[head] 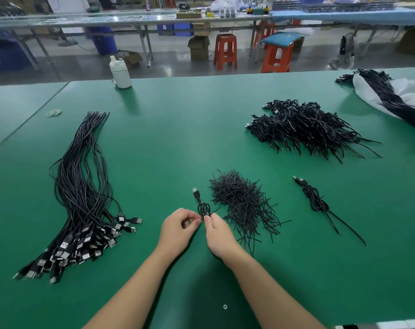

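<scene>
A coiled black USB cable [203,208] lies just in front of my hands, its plug [196,193] pointing away from me. My left hand [178,230] and my right hand [217,235] both pinch the near end of the coil, fingertips almost touching; a thin black twist tie seems to be between them. A heap of loose black twist ties [243,203] sits right of my hands. Uncoiled USB cables [83,198] lie in a long bundle on the left. One tied cable [316,200] rests on the right.
The green table [178,138] also carries a pile of tied cables [306,128] at the back right, more cables on a white bag [391,96], a white bottle [120,73] at the far edge and rubber bands [54,112]. Orange stools [225,51] stand beyond.
</scene>
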Available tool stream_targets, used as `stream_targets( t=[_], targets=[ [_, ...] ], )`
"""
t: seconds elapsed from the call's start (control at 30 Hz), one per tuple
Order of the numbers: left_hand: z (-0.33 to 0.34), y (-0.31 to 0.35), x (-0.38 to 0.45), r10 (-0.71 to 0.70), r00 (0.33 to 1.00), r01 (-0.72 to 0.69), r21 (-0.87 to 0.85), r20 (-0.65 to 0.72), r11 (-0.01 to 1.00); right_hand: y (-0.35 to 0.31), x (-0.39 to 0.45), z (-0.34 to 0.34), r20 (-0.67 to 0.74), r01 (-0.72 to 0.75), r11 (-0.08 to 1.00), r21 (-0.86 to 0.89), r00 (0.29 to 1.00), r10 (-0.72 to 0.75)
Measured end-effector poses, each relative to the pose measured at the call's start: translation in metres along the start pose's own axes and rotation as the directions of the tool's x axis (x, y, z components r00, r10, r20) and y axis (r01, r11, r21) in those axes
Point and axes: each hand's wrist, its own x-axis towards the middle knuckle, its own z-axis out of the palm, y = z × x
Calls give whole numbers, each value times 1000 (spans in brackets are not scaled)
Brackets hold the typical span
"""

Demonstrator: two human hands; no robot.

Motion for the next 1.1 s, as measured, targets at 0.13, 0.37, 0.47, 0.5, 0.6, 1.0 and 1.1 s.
stream_targets(
  t=[0.13, 0.37, 0.47, 0.5, 0.6, 1.0, 1.1],
  targets=[
    [2, 1, -10, 91, 995, -90, 38, -33, 995, -1, 1, -3, 8, 30, 1000, 1, 1000, -30],
    [-10, -1, -22, 711, 703, -604, 530, 3, 595, -2, 1, -8, 167, 23, 997, 72, 985, -34],
    [-20, 8, -13, 741, 652, -705, 489, 161, 514, -2, 1, -11, 229, 18, 996, 92, 973, -38],
    [-23, 11, -11, 724, 661, -708, 485, 198, 514, -2, 2, -11, 245, 14, 995, 97, 969, -37],
    [-27, 20, -5, 585, 784, -606, 464, 209, 646, 0, 1, -11, 253, 4, 992, 125, 967, -35],
    [-27, 46, 15, -138, 966, 66, 311, 217, 948, 5, -15, -7, 137, 264, 938, -225, 962, -237],
    [-31, 49, 16, -194, 950, 116, 299, 245, 947, 6, -18, -3, 106, 293, 918, -269, 956, -274]
  ],
)
